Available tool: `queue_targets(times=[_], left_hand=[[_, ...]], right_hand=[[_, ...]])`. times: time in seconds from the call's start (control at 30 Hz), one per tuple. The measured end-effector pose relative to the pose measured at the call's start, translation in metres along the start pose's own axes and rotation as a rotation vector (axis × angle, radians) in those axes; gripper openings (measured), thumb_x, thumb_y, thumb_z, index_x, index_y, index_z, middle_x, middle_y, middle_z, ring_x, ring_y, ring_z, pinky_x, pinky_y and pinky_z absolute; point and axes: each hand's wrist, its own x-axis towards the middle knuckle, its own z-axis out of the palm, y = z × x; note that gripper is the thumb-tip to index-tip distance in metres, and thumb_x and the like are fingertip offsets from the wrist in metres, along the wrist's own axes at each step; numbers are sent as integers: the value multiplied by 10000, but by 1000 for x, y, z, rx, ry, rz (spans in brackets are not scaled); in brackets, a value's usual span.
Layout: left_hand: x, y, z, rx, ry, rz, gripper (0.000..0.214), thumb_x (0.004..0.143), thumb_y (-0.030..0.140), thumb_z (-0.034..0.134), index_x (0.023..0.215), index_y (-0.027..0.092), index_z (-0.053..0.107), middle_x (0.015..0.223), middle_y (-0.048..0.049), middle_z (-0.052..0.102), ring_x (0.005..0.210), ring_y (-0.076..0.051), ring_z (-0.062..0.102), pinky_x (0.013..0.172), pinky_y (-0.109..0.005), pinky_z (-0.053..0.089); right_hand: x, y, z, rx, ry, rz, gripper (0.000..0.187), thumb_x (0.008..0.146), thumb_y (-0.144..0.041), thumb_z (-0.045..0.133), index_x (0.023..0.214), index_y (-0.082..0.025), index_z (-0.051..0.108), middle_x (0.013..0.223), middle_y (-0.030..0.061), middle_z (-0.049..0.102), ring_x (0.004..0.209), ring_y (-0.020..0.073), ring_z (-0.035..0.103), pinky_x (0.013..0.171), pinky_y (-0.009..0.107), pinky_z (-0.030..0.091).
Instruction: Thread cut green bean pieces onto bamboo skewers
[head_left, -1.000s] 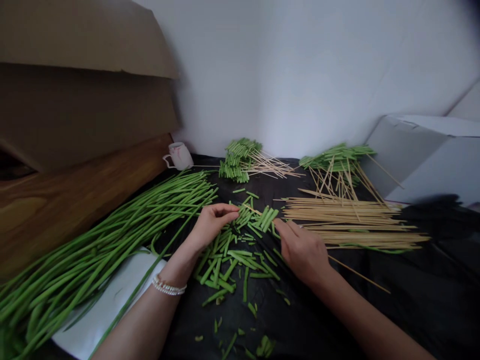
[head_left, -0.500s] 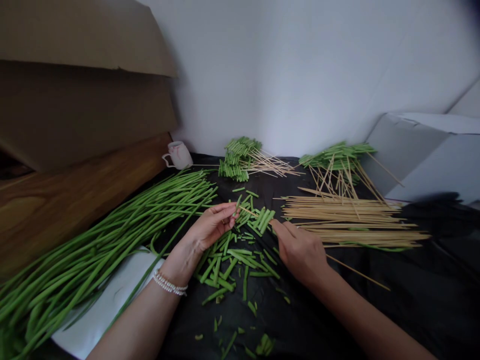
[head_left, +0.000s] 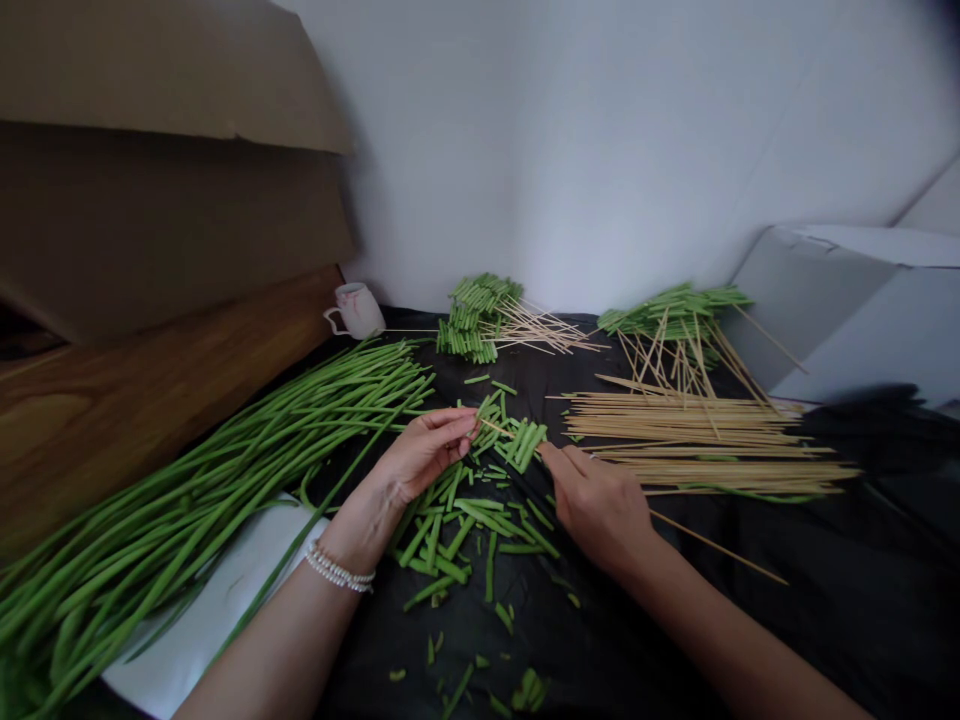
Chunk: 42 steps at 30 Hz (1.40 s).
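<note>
My right hand (head_left: 596, 500) is closed around a thin wooden skewer (head_left: 712, 547), whose rear end sticks out behind the hand toward the lower right. Several short cut green stalk pieces (head_left: 527, 445) sit side by side across the skewer, just ahead of my right fingers. At the skewer's tip, my left hand (head_left: 429, 450) pinches a cut green stalk piece (head_left: 481, 407) between thumb and fingers. A beaded bracelet (head_left: 337, 572) is on my left wrist. Below and between the hands, a loose pile of cut green pieces (head_left: 450, 545) lies on the black sheet (head_left: 622, 650).
Long uncut green stalks (head_left: 202, 480) lie at the left, partly over a white board (head_left: 217, 590). Bare skewers (head_left: 697, 425) lie at the right. Filled skewers (head_left: 480, 315) are stacked at the back, and more (head_left: 679, 310) at the back right. A mug (head_left: 356, 310) and cardboard box (head_left: 172, 190) stand left.
The stalk piece in my left hand has come down onto the skewer's tip. The skewer's rear end has shifted slightly toward the lower right.
</note>
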Motion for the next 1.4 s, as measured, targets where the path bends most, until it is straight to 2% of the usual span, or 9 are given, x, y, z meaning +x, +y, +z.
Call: queue_targets(times=[0.27,0.83,1.1,1.4], left_hand=[[0,1,1,-51,14,1,147,729,76,737,872,95,708,753,-48,683,642,-77,612,592,-159,510],[-1,-2,2,-53,-30,-29,101,750,81,719,848,97,703,736,-48,672,637,-83,614,606,-175,522],[-1,-6,4,-45,-20,-34,131,718,69,745,843,88,712,745,-54,680,640,-85,613,610,-176,513],[-2,-10,6,-32,-74,-73,154,686,107,783,811,101,693,725,-41,664,639,-86,602,609,-185,506]], right_hand=[[0,1,-2,1,36,5,311,861,-104,443,1076,-164,659,690,-12,598,567,96,493,543,275,289],[-1,-1,1,19,-13,18,317,862,-101,426,1073,-156,657,705,-3,617,584,104,513,542,274,295],[-2,-2,3,19,-30,33,317,854,-111,445,1087,-165,654,744,7,651,601,103,535,548,269,302],[-2,-4,2,48,-5,6,328,850,-91,418,1079,-146,647,750,14,652,600,109,544,564,266,318]])
